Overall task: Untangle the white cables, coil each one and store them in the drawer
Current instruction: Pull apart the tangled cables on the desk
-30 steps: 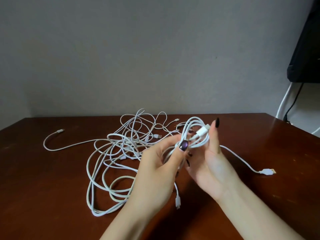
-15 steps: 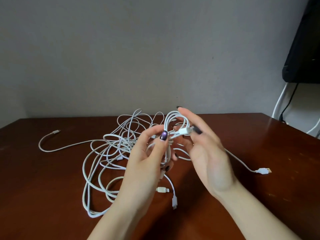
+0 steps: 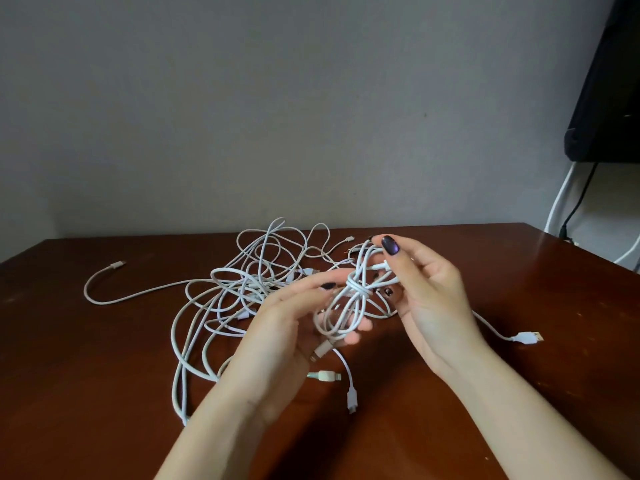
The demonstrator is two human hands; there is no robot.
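- On the left, the tangle of white cables is lying loose on the counter, with one end trailing out toward the far-left edge. We are leaving it alone for now.
- Our left hand is cupping the lower loops of a small coil, with its fingers curling under and around them. We are judging that it should be gripping just firmly enough to stop the loops springing apart.
- The coil is hanging above the counter between both hands, with a few turns cinching its waist. We are taking the step in hand to be finishing that wrap.
- Our right hand is pinching the upper loops between thumb and fingers. The free end is probably sitting there too, though we cannot tell for sure. We are aiming to pull the tail snug and tuck it through a loop, without kinking it at the connector.
- Farther right, a plug is lying on the counter, its strand running back toward the hands. We cannot tell which cable it belongs to, so we are advising a check before the coil is lifted away.
- The drawer is not showing anywhere.
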